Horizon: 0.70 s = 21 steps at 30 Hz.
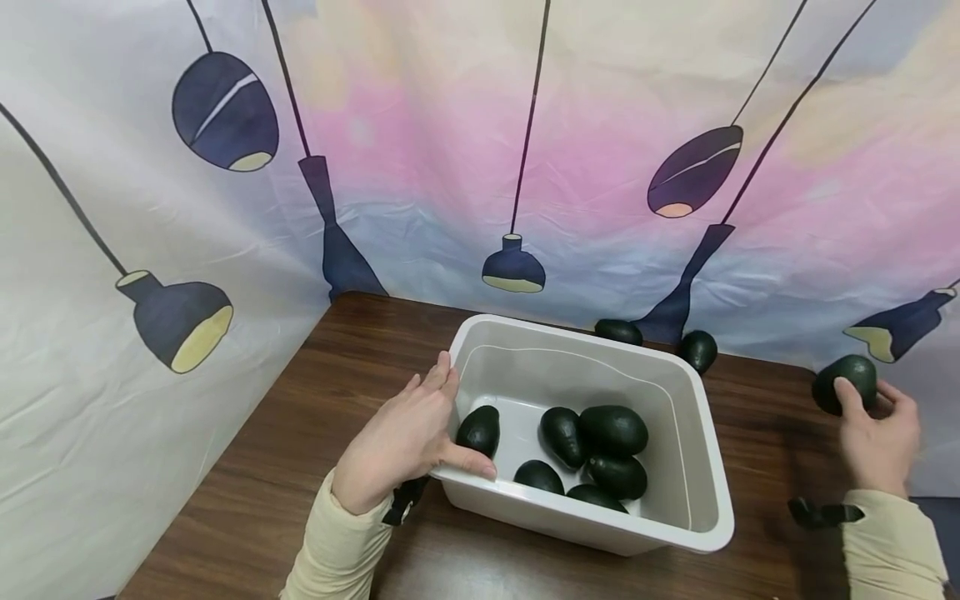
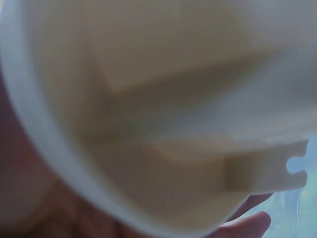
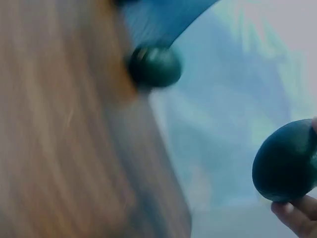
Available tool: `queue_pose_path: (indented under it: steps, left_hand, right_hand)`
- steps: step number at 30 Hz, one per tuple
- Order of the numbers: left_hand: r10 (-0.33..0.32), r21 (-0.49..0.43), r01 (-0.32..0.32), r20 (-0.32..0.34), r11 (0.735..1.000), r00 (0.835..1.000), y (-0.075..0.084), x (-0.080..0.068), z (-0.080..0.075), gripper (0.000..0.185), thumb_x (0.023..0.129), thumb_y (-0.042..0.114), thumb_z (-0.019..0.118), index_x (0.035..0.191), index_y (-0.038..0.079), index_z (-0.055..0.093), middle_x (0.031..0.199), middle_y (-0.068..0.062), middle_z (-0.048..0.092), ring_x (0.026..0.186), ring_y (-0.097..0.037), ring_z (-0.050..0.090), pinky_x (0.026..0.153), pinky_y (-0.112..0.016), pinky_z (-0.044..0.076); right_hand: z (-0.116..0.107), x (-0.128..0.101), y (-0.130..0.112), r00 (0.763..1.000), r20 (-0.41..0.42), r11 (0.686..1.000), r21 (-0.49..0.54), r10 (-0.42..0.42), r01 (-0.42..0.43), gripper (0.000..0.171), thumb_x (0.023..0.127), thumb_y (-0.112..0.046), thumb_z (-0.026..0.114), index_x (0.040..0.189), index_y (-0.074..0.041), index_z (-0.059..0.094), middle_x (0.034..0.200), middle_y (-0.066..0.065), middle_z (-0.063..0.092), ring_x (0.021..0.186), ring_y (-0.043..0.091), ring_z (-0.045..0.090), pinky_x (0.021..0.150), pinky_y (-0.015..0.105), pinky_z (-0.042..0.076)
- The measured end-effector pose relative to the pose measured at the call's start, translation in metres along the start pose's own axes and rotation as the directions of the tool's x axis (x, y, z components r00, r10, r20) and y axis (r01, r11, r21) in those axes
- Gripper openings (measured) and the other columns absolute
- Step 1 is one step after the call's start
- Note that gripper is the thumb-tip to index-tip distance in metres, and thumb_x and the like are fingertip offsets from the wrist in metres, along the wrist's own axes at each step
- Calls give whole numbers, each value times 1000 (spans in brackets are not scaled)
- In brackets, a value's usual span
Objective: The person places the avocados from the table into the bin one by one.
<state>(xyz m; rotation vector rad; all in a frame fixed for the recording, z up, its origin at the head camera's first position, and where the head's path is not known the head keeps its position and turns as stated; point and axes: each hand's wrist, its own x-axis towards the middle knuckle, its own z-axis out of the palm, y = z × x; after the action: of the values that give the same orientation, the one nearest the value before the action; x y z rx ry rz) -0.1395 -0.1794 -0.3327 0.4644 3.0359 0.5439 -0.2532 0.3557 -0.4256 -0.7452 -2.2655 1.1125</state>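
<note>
My right hand (image 1: 881,437) pinches a dark green avocado (image 1: 846,383) between thumb and fingers, above the right end of the table. The right wrist view shows that avocado (image 3: 287,161) at its right edge, fingertips beneath it. At the table's middle stands a light grey plastic bin (image 1: 712,467) with several avocados (image 1: 613,429) on its floor, mostly toward the right. A single avocado (image 1: 478,431) lies in its left end. My left hand (image 1: 405,437) rests on the bin's front left corner, thumb along the front rim, fingers straight along the left side. Its wrist view shows the rim's blurred underside (image 2: 198,104).
Behind the bin, an avocado (image 1: 618,332) lies against the back cloth. Another avocado (image 1: 697,351) sits by the bin's back right corner. The brown wood table (image 1: 300,417) meets a cloth (image 1: 420,167) printed with lamps at the back and left.
</note>
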Motion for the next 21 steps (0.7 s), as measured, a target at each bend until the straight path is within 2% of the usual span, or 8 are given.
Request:
queue_pose_path:
  steps: [2,5,8,10,12,15,18,21]
  left_hand:
    - [9,8,-8,-7,1000,1000,0,0,0,131,55,72,77,143,-15,34,151,-35,23,129,-39,46,110,-52,32]
    - [17,18,-16,-21,1000,1000,0,0,1,130,55,72,77,142,-15,35,150,-36,25,128,-39,48,109,-52,33]
    - [18,20,-18,-26,1000,999,-1,0,1,130,55,72,77,142,-15,36,150,-36,25,127,-38,49,109,-52,33]
    - [17,21,-16,-26,1000,1000,-1,0,1,130,55,72,77,142,-15,36,150,-36,25,128,-38,48,109,-52,33]
    - [20,24,-20,-23,1000,1000,0,0,1,131,55,73,77,141,-16,35,150,-36,24,128,-38,48,109,-52,33]
    - [24,33,-24,-22,999,999,0,0,1,131,55,74,76,142,-16,35,149,-36,24,129,-38,47,109,-51,34]
    - [24,39,-23,-23,999,999,0,0,1,132,55,74,75,142,-16,34,149,-36,25,128,-38,47,109,-51,34]
    - [22,41,-21,-23,999,999,-1,1,0,132,55,74,75,143,-15,34,149,-36,25,128,-39,48,109,-51,34]
  right_hand:
    - [-2,-2,-11,1000,9,998,65,17,-17,63,93,-45,58,147,-17,42,124,-1,54,97,2,52,95,24,40]
    - [-8,-5,-28,996,78,973,220,49,-66,57,92,-38,63,143,-17,47,106,-16,52,86,-10,45,82,9,40]
    - [-10,-7,-44,987,137,910,393,84,-132,46,90,-28,69,134,-20,56,94,-19,54,83,-8,52,73,4,41]
    - [-10,-11,-54,985,145,860,486,98,-157,36,88,-24,72,123,-22,63,90,-17,58,78,-5,54,67,5,43]
    - [-9,-16,-63,985,153,796,584,86,-160,27,87,-19,74,113,-21,67,88,-13,62,73,-1,56,64,7,43]
    - [-9,-26,-74,982,188,697,703,13,-143,20,88,-13,72,108,-16,69,99,-6,62,73,5,58,64,10,46]
    - [-12,-38,-83,965,238,613,780,-111,-122,23,92,-9,67,115,-10,68,111,1,57,80,9,62,72,12,48]
    - [-14,-49,-92,940,254,587,806,-227,-76,29,96,-10,61,124,-5,63,117,3,55,90,10,62,81,14,44]
